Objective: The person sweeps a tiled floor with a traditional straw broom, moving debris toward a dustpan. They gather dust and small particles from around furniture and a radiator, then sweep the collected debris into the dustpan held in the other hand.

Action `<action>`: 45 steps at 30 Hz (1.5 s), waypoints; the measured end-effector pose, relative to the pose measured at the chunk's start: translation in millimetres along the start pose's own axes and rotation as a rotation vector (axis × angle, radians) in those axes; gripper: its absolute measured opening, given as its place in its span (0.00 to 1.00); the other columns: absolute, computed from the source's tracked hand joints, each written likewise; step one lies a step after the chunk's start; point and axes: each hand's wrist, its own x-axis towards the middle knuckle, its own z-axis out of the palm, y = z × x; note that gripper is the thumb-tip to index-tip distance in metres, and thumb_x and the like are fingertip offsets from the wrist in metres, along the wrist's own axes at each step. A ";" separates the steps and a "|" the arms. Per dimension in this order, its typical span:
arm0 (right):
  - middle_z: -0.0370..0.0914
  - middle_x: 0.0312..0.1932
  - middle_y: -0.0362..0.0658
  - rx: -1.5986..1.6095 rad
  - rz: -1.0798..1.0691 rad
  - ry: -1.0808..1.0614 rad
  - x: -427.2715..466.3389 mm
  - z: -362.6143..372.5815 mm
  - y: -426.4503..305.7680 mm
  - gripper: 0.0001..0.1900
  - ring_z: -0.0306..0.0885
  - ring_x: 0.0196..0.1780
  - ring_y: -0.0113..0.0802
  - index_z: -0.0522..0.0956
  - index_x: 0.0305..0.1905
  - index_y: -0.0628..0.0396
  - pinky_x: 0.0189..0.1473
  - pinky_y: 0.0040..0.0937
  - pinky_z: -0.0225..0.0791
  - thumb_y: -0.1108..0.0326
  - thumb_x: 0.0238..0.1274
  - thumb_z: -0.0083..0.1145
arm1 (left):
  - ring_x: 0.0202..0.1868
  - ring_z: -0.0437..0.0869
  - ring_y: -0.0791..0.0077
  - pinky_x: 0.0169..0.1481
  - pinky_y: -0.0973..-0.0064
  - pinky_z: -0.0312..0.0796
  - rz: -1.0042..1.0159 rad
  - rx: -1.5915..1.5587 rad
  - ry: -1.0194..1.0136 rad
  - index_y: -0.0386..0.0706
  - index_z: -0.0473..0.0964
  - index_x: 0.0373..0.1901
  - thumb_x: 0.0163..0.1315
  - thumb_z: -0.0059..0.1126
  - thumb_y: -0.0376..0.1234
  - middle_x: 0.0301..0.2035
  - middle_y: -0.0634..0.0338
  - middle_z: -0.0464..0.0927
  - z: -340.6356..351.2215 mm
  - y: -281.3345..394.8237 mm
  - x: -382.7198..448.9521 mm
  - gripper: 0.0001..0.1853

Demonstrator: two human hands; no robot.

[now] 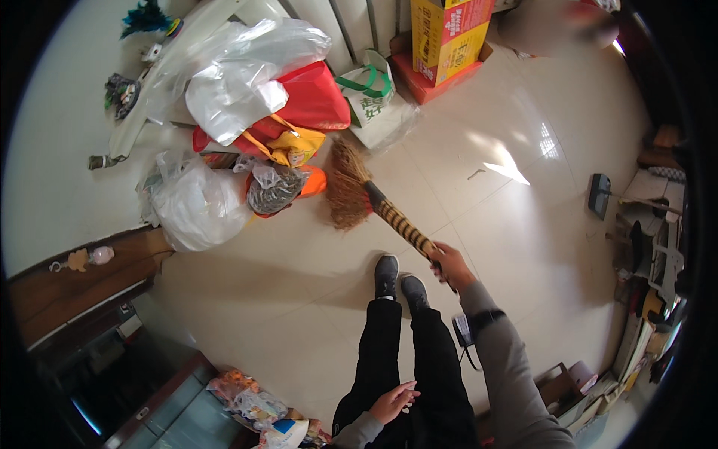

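Note:
My right hand [450, 266] is closed around the handle of a straw hand broom [401, 223]. The broom's brown bristles are low over the tiled floor, close to an orange bag [313, 181] and a clear plastic bag with dark contents [276, 189]. My left hand [395, 402] holds nothing; it hovers in front of my black trousers with the fingers partly spread. A small scrap [476, 174] lies on the tiles to the right of the broom.
Red, yellow and white bags [314, 95] are heaped at upper left. A green-handled bag [370, 95] stands beside a yellow carton [449, 42] in a red box. A dustpan [599, 196] and a cluttered shoe rack [653, 241] are at right. Bagged goods [249, 401] lie at lower left.

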 end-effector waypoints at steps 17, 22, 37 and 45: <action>0.73 0.24 0.36 -0.135 0.024 0.108 -21.8 19.7 74.6 0.33 0.67 0.20 0.21 0.69 0.71 0.45 0.17 0.25 0.59 0.63 0.61 0.68 | 0.58 0.80 0.72 0.61 0.74 0.72 -0.190 0.212 0.008 0.43 0.59 0.76 0.81 0.41 0.45 0.61 0.56 0.78 -2.4 59.8 1.6 0.28; 0.73 0.25 0.36 0.071 0.020 0.258 -52.7 -119.9 69.9 0.30 0.66 0.20 0.21 0.73 0.69 0.46 0.16 0.24 0.57 0.65 0.60 0.67 | 0.59 0.80 0.70 0.63 0.74 0.72 -0.190 0.306 -0.009 0.41 0.59 0.75 0.81 0.41 0.43 0.61 0.54 0.78 33.5 60.5 26.6 0.27; 0.71 0.24 0.36 0.176 -0.050 0.175 -114.8 -190.5 2.0 0.31 0.66 0.19 0.21 0.68 0.72 0.48 0.15 0.22 0.57 0.70 0.64 0.62 | 0.57 0.80 0.71 0.64 0.72 0.72 -0.231 0.291 -0.025 0.42 0.59 0.76 0.81 0.43 0.42 0.60 0.54 0.78 104.0 79.1 67.2 0.27; 0.71 0.26 0.36 0.299 -0.064 0.344 -50.6 -255.5 -26.2 0.28 0.64 0.21 0.20 0.71 0.70 0.49 0.17 0.20 0.55 0.66 0.65 0.62 | 0.58 0.80 0.70 0.62 0.72 0.74 -0.222 0.330 0.014 0.44 0.59 0.76 0.81 0.43 0.42 0.61 0.55 0.77 100.1 92.4 69.3 0.27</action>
